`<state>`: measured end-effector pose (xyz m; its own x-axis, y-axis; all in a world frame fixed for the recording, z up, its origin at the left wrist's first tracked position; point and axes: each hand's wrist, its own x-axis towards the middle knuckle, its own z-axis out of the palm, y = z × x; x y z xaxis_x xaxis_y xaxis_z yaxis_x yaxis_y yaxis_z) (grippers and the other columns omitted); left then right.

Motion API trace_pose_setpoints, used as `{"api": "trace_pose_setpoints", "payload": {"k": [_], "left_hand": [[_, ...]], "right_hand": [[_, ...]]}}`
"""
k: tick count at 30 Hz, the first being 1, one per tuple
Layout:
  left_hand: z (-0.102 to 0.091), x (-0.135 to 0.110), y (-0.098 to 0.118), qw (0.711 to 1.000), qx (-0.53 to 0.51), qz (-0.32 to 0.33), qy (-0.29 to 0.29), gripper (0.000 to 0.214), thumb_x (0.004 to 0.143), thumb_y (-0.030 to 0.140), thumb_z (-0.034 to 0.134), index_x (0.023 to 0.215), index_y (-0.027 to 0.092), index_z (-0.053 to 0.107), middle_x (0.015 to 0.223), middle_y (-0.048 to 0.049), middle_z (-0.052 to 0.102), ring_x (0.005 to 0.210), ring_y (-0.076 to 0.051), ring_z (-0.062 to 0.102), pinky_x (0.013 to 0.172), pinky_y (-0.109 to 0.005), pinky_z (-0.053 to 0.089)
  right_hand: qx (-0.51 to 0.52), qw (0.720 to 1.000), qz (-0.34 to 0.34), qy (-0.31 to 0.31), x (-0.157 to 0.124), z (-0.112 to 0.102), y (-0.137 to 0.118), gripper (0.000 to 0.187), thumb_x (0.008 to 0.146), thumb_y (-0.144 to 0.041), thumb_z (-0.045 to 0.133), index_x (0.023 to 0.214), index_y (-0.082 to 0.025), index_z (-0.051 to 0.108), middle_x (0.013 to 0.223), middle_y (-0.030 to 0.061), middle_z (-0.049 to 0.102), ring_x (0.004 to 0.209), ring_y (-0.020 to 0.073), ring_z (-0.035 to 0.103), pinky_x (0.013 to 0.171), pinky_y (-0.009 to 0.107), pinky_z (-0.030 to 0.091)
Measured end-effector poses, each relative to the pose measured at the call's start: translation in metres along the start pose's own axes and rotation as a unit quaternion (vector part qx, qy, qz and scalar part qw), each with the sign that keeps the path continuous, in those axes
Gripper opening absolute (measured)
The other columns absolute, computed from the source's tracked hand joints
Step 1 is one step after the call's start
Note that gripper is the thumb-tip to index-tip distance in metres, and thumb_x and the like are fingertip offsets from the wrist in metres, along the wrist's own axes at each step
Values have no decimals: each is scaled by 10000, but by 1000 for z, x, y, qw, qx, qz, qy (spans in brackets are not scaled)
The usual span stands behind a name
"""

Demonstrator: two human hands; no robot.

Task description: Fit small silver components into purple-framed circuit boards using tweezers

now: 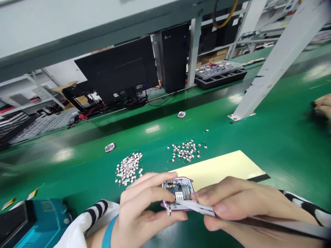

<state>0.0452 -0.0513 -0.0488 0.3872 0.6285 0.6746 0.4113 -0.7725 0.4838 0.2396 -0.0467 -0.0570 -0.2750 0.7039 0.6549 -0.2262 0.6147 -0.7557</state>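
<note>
My left hand [144,210] is closed around a small purple-edged device [178,193] with its circuit board showing, low in the middle of the view. My right hand [240,203] pinches white tweezers [196,206], whose tips rest on the board. Two heaps of tiny metal parts lie just beyond on the green bench, the left heap [128,168] and the right heap [185,151].
A pale yellow sheet [222,167] lies under my right hand. Two more small purple devices [110,147] [181,114] sit farther back. A black monitor [119,72], a parts tray [219,72], a white post [271,65] and a teal box [46,220] surround the area. Another person's hand [322,106] shows at the right edge.
</note>
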Motion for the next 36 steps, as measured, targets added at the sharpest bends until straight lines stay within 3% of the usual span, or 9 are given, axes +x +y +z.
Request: {"api": "trace_pose_setpoints", "payload": {"k": [3, 7, 8, 9, 13, 15, 22, 31, 36], "left_hand": [[0, 0, -1, 1000, -16, -15, 0, 226, 686, 289, 705, 776, 120, 585, 964, -107, 661, 838, -147, 629, 772, -209, 491], [0, -3, -2, 999, -24, -22, 2, 242, 670, 291, 717, 786, 126, 584, 974, -96, 657, 848, -148, 623, 776, -212, 486], [0, -3, -3, 999, -25, -23, 1, 242, 671, 286, 717, 792, 126, 583, 978, -96, 656, 855, -148, 621, 782, -215, 485], [0, -4, -3, 999, -26, -22, 0, 241, 674, 281, 716, 799, 126, 582, 983, -97, 653, 861, -147, 618, 789, -218, 482], [0, -4, -4, 999, -29, -24, -1, 228, 683, 260, 713, 811, 127, 579, 991, -98, 649, 867, -150, 614, 796, -234, 480], [1, -4, -4, 999, -29, -28, 0, 223, 683, 257, 713, 811, 131, 581, 993, -100, 649, 865, -158, 616, 781, -243, 486], [1, -3, -3, 1000, -13, -13, 0, 206, 686, 245, 710, 798, 127, 584, 978, -116, 653, 840, -170, 622, 753, -260, 494], [0, -2, -4, 1000, -18, 1, -12, 200, 678, 203, 717, 796, 105, 588, 1004, -121, 640, 850, -160, 610, 771, -256, 485], [2, -3, -6, 999, -29, -7, -11, 208, 679, 201, 716, 815, 112, 586, 1005, -121, 641, 864, -170, 612, 769, -269, 485]], "right_hand": [[-7, 1000, 5, -21, -3, -11, 5, 232, 829, -233, 578, 1043, -312, 611, 877, -3, 668, 811, 147, 648, 704, 191, 561], [-18, 968, -36, -249, 3, -30, 12, 449, 794, -70, 577, 1207, -233, 509, 1113, 30, 593, 1000, 157, 579, 862, 210, 505], [-21, 959, -51, -278, 4, -31, 13, 461, 793, -51, 565, 1219, -212, 497, 1142, 34, 575, 1015, 153, 570, 870, 205, 500], [-30, 962, -58, -264, 3, -30, 14, 448, 802, -58, 553, 1218, -212, 495, 1148, 23, 572, 1014, 138, 570, 870, 191, 498], [-71, 996, -45, -41, -10, -7, 15, 255, 855, -190, 521, 1087, -282, 573, 1006, -43, 636, 886, 87, 618, 809, 144, 521], [-75, 997, -35, -7, -15, 2, 14, 185, 875, -246, 500, 1027, -285, 598, 954, -38, 651, 834, 92, 631, 776, 148, 532], [-100, 995, -16, -21, -8, -2, 6, 173, 898, -281, 455, 906, -257, 626, 885, -42, 665, 798, 79, 637, 759, 128, 522], [-93, 995, -24, -37, -12, -2, 7, 218, 917, -257, 409, 1012, -271, 605, 973, -55, 648, 877, 53, 611, 831, 95, 478], [-77, 995, 38, -44, -12, -4, -4, 213, 904, -234, 448, 1013, -294, 621, 981, -46, 647, 854, 77, 624, 828, 129, 494]]}}
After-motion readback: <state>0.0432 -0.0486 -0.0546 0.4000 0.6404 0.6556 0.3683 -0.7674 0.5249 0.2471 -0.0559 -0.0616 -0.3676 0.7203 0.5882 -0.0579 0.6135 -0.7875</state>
